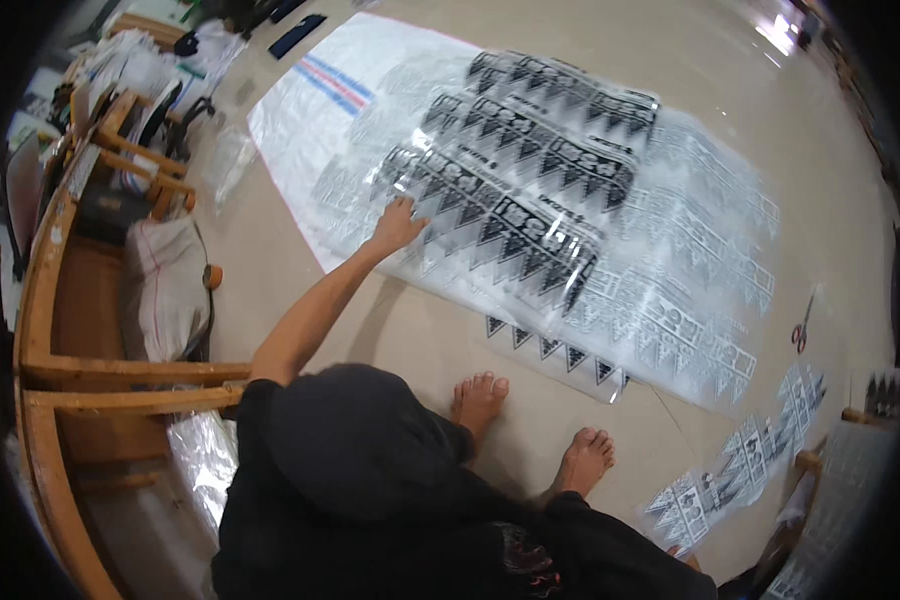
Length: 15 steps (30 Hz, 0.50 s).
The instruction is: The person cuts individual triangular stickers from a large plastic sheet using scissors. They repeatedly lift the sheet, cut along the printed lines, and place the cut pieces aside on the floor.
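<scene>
Clear plastic film printed with black bunting patterns (540, 165) lies in overlapping rows over a white woven sheet (285, 150) on the floor. My left hand (399, 225) reaches onto the film's left part, thumb apart from the bent fingers; its fingertips are at the film. On the right part lies film with pale print (690, 225). Only a little of my right hand (682, 556) shows at the bottom right, mostly hidden by my dark clothing. It holds the lower end of a strip of printed plastic film (750, 457), which extends up and right.
Scissors (799, 330) with red-and-dark handles lie on the floor at right. A wooden frame (135, 371) stands at left, with a woven sack (165, 285) and a roll of brown tape (212, 277) beside it. My bare feet are on the floor below the sheet.
</scene>
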Each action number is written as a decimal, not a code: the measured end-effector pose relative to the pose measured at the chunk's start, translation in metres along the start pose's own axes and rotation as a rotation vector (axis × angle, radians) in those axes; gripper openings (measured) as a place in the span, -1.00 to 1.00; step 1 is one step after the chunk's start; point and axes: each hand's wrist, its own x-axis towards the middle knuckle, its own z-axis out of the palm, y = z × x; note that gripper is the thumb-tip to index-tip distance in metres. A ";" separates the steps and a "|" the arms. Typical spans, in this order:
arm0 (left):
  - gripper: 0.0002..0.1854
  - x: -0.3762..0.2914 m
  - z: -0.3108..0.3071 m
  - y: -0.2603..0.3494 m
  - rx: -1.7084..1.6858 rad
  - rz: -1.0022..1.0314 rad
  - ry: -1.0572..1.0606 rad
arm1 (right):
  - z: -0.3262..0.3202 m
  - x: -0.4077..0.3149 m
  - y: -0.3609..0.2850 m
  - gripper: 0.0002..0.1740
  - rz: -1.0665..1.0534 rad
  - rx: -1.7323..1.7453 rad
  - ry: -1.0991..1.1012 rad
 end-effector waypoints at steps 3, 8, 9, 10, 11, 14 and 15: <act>-0.37 0.037 0.023 0.007 -0.066 -0.119 0.108 | 0.023 -0.001 0.011 -0.74 0.021 -0.082 0.243; -0.36 0.056 0.022 -0.004 -0.045 -0.303 0.263 | 0.014 -0.016 0.073 -0.68 0.169 0.541 0.178; -0.36 0.057 0.024 0.001 -0.049 -0.325 0.268 | 0.006 -0.028 0.106 -0.64 0.191 0.838 0.090; -0.35 0.057 0.025 0.006 -0.051 -0.348 0.272 | -0.001 -0.038 0.130 -0.60 0.225 1.087 0.012; -0.35 0.058 0.025 0.013 -0.078 -0.367 0.258 | -0.007 -0.042 0.140 -0.55 0.222 1.255 -0.046; -0.29 0.062 0.022 0.019 -0.164 -0.426 0.224 | -0.017 -0.029 0.104 -0.60 0.045 1.291 -0.067; -0.27 0.061 0.023 0.012 -0.137 -0.434 0.275 | -0.023 -0.020 0.084 -0.65 -0.033 1.271 -0.059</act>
